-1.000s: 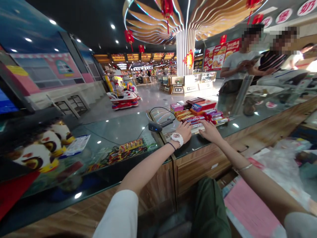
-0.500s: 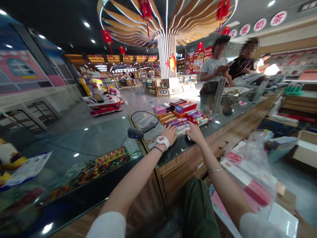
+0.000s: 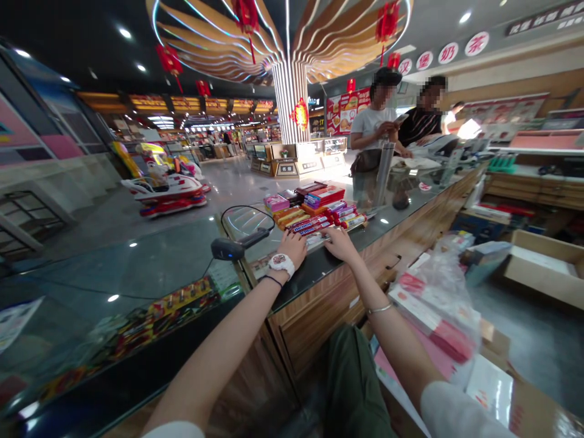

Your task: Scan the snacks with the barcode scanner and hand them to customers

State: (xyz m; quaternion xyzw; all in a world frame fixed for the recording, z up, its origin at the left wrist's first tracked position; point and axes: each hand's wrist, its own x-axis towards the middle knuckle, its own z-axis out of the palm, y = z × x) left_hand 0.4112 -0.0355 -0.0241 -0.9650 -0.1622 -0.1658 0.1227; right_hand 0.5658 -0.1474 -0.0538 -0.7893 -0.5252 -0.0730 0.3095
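The left hand (image 3: 291,249) and right hand (image 3: 340,243) lay half-open, palms down, with their fingers on a row of candy rolls (image 3: 310,229) near the front edge of the glass counter (image 3: 319,283). Whether either hand gripped the rolls could not be told. A corded barcode scanner (image 3: 225,249) sat just left of the left hand. Below the counter, to the right, a clear plastic bag (image 3: 433,298) held boxed goods.
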